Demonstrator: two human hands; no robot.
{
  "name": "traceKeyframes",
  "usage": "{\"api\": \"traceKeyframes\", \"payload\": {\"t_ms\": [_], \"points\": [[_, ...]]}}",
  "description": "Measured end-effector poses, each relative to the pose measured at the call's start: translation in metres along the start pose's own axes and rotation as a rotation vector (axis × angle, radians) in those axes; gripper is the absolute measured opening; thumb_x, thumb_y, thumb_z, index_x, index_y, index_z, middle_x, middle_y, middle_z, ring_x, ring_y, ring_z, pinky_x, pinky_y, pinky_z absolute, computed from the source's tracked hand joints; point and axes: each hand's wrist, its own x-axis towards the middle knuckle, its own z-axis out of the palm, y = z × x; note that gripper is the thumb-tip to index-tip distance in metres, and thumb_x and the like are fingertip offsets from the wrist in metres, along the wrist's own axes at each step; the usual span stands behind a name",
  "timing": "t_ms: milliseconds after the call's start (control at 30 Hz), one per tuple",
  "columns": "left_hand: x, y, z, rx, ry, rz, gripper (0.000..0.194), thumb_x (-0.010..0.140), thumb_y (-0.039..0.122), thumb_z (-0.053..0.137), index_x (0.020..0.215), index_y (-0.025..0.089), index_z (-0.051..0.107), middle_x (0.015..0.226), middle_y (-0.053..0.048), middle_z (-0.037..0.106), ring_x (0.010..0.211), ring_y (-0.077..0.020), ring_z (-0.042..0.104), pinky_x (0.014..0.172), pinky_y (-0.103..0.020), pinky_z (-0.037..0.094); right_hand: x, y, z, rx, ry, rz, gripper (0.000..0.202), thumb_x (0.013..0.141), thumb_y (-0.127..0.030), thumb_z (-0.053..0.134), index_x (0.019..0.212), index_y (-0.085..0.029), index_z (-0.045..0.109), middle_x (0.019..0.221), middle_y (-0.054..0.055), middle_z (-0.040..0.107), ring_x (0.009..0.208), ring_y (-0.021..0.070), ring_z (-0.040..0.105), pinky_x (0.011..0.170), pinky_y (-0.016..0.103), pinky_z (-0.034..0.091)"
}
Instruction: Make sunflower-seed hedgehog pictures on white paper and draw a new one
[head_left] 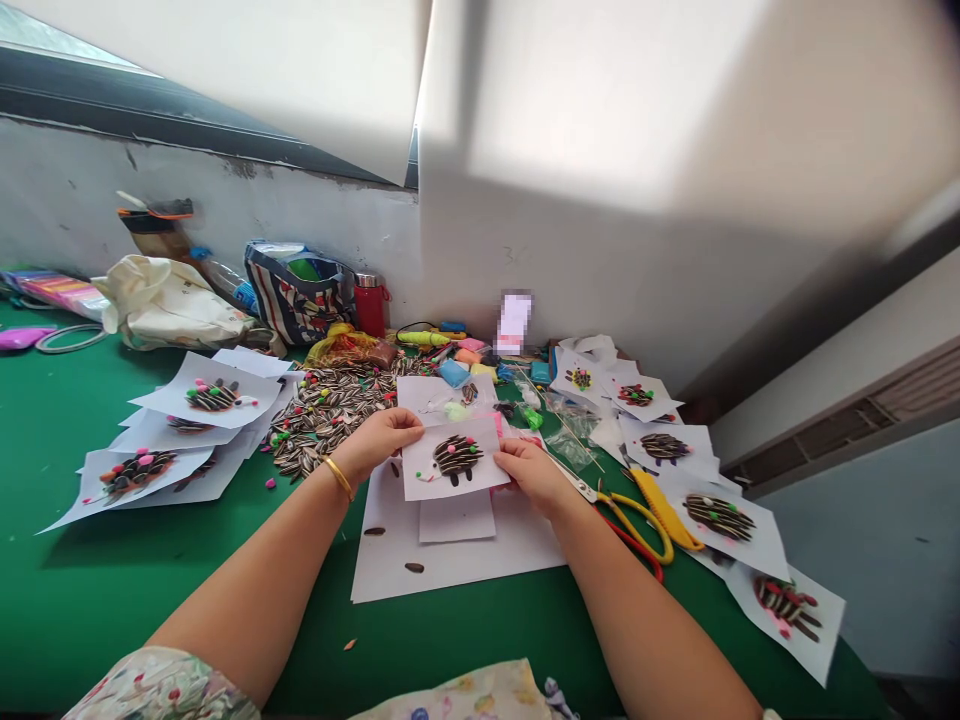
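Observation:
Both hands hold up a small white card (pixel 420 480) that bears a hedgehog-like figure (pixel 457 456) made of sunflower seeds, with pink and green dots. My left hand (pixel 386 440) pinches the card's upper left edge. On the right edge, my right hand (pixel 532 473) grips it between thumb and fingers. Below the card lie a blank white card (pixel 457 525) and a larger white sheet (pixel 465 575) with a few loose sunflower seeds (pixel 414 568). A heap of sunflower seeds (pixel 322 410) spreads beyond my left hand.
Finished-looking seed cards lie in a left stack (pixel 217 395) and a right row (pixel 720 515). Yellow-handled scissors (pixel 645 520) and a yellow cutter (pixel 664 508) rest right of my right hand. Behind stand a red bottle (pixel 370 305), a striped bag (pixel 296 295) and a cream bag (pixel 169 300).

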Motion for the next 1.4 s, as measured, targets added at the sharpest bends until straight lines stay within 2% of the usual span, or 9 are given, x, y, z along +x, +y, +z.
{"api": "traceKeyframes", "payload": {"t_ms": [200,367,533,633,900,1000,1133,1300,1400], "points": [[-0.002,0.004,0.005,-0.237,0.043,-0.035,0.039,0.066,0.050,0.075,0.082,0.016,0.063,0.065,0.002,0.058,0.055,-0.0086,0.051,0.055,-0.021,0.040,0.000,-0.007,-0.006,0.167,0.089,0.011,0.026,0.066,-0.030,0.072,0.089,-0.020,0.068,0.077,-0.002,0.067,0.060,0.0081,0.055,0.053,0.017,0.044],[-0.002,0.003,0.008,-0.265,0.054,-0.034,0.038,0.067,0.050,0.073,0.081,0.016,0.063,0.072,0.000,0.063,0.059,-0.0085,0.055,0.057,-0.021,0.041,0.008,-0.011,-0.026,0.434,0.257,-0.116,0.023,0.066,-0.023,0.073,0.087,-0.018,0.064,0.077,-0.001,0.066,0.057,0.0085,0.058,0.050,0.019,0.049],[-0.005,0.006,0.015,-0.259,0.023,-0.027,0.038,0.067,0.050,0.074,0.080,0.016,0.064,0.074,-0.001,0.064,0.061,-0.0093,0.055,0.058,-0.022,0.041,0.017,-0.023,-0.067,0.595,0.515,-0.253,0.020,0.068,-0.014,0.065,0.087,-0.019,0.059,0.080,-0.003,0.066,0.058,0.0066,0.060,0.039,0.011,0.036],[-0.007,0.008,0.018,-0.258,0.004,-0.022,0.038,0.067,0.050,0.075,0.079,0.016,0.064,0.073,-0.001,0.063,0.062,-0.0096,0.056,0.060,-0.022,0.041,0.025,-0.027,-0.098,0.629,0.643,-0.289,0.019,0.071,-0.011,0.061,0.086,-0.020,0.055,0.082,-0.004,0.066,0.065,0.0068,0.065,0.041,0.009,0.036],[-0.010,0.008,0.021,-0.247,-0.027,0.008,0.043,0.067,0.055,0.074,0.080,0.015,0.065,0.074,-0.002,0.063,0.065,-0.0105,0.055,0.059,-0.022,0.037,0.054,-0.028,-0.155,0.705,0.919,-0.206,0.028,0.084,-0.003,0.053,0.103,-0.024,0.050,0.082,-0.005,0.063,0.058,0.0040,0.062,0.039,0.007,0.034],[-0.009,0.006,0.022,-0.240,-0.031,0.017,0.042,0.068,0.054,0.074,0.080,0.015,0.065,0.074,-0.002,0.063,0.065,-0.0107,0.055,0.058,-0.022,0.036,0.063,-0.032,-0.166,0.712,0.938,-0.160,0.026,0.091,-0.006,0.053,0.111,-0.022,0.051,0.091,-0.002,0.064,0.065,0.0053,0.064,0.047,0.010,0.042],[-0.008,0.003,0.023,-0.231,-0.039,0.027,0.040,0.069,0.054,0.073,0.081,0.016,0.065,0.075,-0.002,0.064,0.065,-0.0112,0.056,0.058,-0.022,0.036,0.068,-0.040,-0.170,0.688,0.888,-0.120,0.029,0.096,-0.030,0.059,0.121,-0.016,0.057,0.114,0.007,0.063,0.093,0.0169,0.065,0.077,0.033,0.057],[-0.006,0.001,0.023,-0.149,-0.041,0.087,0.039,0.075,0.055,0.066,0.081,0.016,0.064,0.076,-0.003,0.065,0.066,-0.0126,0.059,0.058,-0.023,0.039,0.052,-0.042,-0.151,0.606,0.776,-0.107,0.013,0.099,-0.015,0.041,0.102,-0.015,0.053,0.089,0.006,0.067,0.060,0.0076,0.060,0.048,0.016,0.050],[-0.005,-0.001,0.024,-0.096,-0.024,0.109,0.037,0.077,0.054,0.063,0.081,0.017,0.063,0.076,-0.004,0.066,0.066,-0.0142,0.060,0.058,-0.024,0.041,0.038,-0.038,-0.122,0.516,0.681,-0.152,0.005,0.094,-0.017,0.048,0.096,-0.016,0.053,0.084,0.004,0.067,0.060,0.0071,0.062,0.046,0.013,0.049]]}}
